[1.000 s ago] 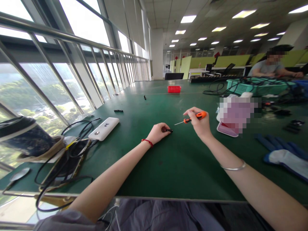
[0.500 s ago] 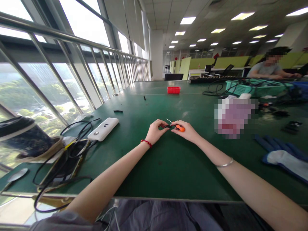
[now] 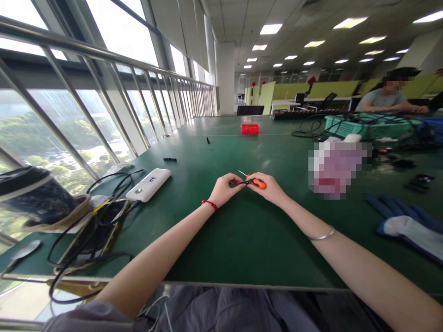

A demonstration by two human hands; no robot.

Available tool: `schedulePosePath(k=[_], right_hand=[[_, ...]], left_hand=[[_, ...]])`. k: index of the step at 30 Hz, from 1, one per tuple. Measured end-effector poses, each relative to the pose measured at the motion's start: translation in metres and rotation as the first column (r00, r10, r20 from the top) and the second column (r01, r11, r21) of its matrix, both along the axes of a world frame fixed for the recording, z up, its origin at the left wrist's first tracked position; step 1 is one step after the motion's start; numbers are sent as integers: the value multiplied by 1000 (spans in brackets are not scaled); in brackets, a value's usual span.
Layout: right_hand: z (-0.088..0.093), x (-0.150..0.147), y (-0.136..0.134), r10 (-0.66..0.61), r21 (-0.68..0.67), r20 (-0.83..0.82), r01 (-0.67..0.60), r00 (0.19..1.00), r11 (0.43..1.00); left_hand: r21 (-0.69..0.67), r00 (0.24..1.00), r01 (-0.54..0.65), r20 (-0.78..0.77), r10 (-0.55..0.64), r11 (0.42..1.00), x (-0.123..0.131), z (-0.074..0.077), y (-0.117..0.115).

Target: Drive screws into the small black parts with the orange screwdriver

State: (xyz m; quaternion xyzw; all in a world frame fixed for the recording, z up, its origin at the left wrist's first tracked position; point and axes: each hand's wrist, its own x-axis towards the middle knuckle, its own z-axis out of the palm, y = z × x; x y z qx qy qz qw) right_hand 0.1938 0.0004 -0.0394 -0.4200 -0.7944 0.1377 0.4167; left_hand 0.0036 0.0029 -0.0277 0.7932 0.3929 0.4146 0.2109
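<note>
My left hand (image 3: pixel 225 188) pinches a small black part (image 3: pixel 243 183) over the middle of the green table; its exact kind is too small to make out. Beside it, my right hand (image 3: pixel 269 187) is closed around a screwdriver with an orange and black handle (image 3: pixel 259 184). The thin metal shaft (image 3: pixel 242 173) points away to the upper left, past the black part. Both hands almost meet, and the right fingertips also reach the black part. Fingers partly hide where the part and the handle lie against each other.
A white power bank (image 3: pixel 148 186) with black cables lies left, near a spoon (image 3: pixel 26 250). A red box (image 3: pixel 249 129) stands ahead. Small black pieces (image 3: pixel 170 159) lie left of centre. At right are a blue-white glove (image 3: pixel 411 228), a green basket (image 3: pixel 372 127) and a seated person.
The black part and the screwdriver have turned slightly between my fingers, the shaft tip shifting a little left. My hands stay in nearly the same place.
</note>
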Motion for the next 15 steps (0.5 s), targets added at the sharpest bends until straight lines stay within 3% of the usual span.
schedulePosePath(k=[9, 12, 15], right_hand=[[-2, 3, 1, 39, -39, 101, -35, 994, 999], [-1, 3, 1, 44, -41, 101, -40, 994, 998], [-1, 3, 0, 42, -43, 92, -38, 995, 998]], left_hand=[[-233, 996, 89, 35, -83, 968, -9, -5, 8], [-244, 995, 96, 29, -91, 965, -10, -4, 8], [-166, 996, 62, -50, -71, 984, -10, -1, 6]])
